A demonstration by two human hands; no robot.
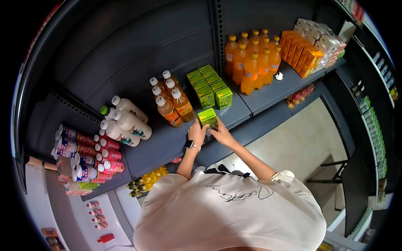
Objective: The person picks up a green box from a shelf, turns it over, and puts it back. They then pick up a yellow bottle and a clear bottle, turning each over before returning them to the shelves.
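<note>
A small green carton point(207, 118) is held between both hands at the front edge of the dark shelf point(159, 146). My left hand point(196, 133), with a black watch on its wrist, grips the carton's left side. On the carton's right and near side, my right hand point(220, 133) closes round it. Just behind stand two rows of similar green cartons point(206, 95). Left of them are white-capped bottles of amber drink point(183, 105), upright and close together.
White bottles point(132, 121), pink bottles point(112, 154) and stacked cans point(69, 146) stand on the left. Orange soda bottles point(251, 71) and orange boxes point(299, 54) are at the right, with a crumpled white piece point(278, 76) between. Yellow-packed bottles point(153, 178) lie lower down.
</note>
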